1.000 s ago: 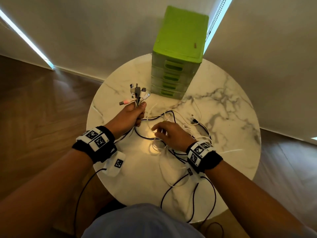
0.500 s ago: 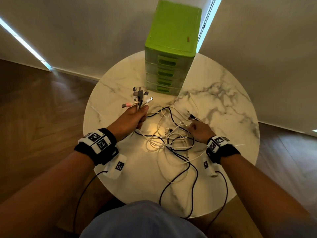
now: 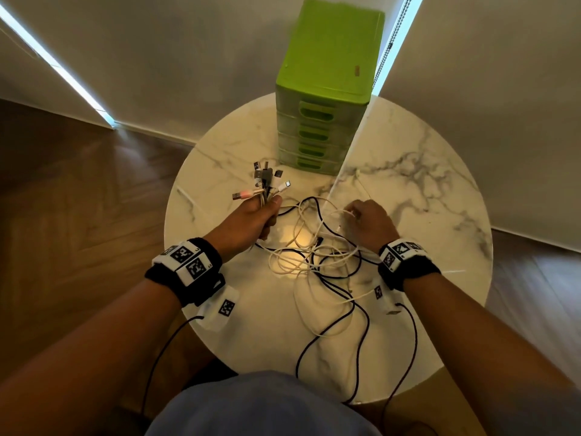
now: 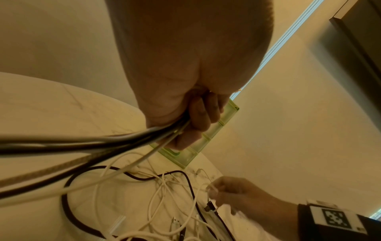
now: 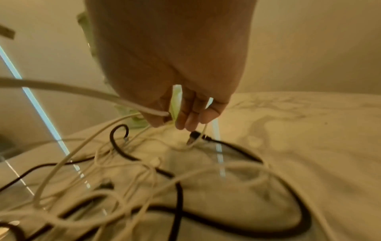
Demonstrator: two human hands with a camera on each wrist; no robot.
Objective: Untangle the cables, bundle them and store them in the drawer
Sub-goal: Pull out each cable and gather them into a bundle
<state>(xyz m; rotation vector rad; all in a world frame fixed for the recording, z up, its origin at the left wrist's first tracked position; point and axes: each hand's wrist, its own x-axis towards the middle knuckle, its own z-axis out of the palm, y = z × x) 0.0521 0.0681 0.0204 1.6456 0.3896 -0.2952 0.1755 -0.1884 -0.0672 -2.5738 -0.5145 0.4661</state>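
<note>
My left hand (image 3: 265,209) is held in a fist round a bunch of cable ends (image 3: 267,184), whose plugs fan out above the thumb. In the left wrist view the same hand (image 4: 195,124) grips those cables (image 4: 92,143), which trail down to the table. A tangle of white and black cables (image 3: 314,256) lies between both hands. At the tangle's far right edge my right hand (image 3: 352,213) pinches a white cable (image 5: 132,104) between thumb and fingers (image 5: 185,117). A black plug (image 5: 193,137) lies just below them. The green drawer unit (image 3: 327,89) stands behind, all drawers closed.
The round marble table (image 3: 424,184) stands against a white wall. Cable loops hang over its near edge (image 3: 361,372) toward my lap. Wooden floor lies on both sides. Bare marble shows right of the drawer unit.
My right hand has moved from the middle of the tangle to its far right side and now pinches a white cable. The left hand still holds its bunch in the same place.
</note>
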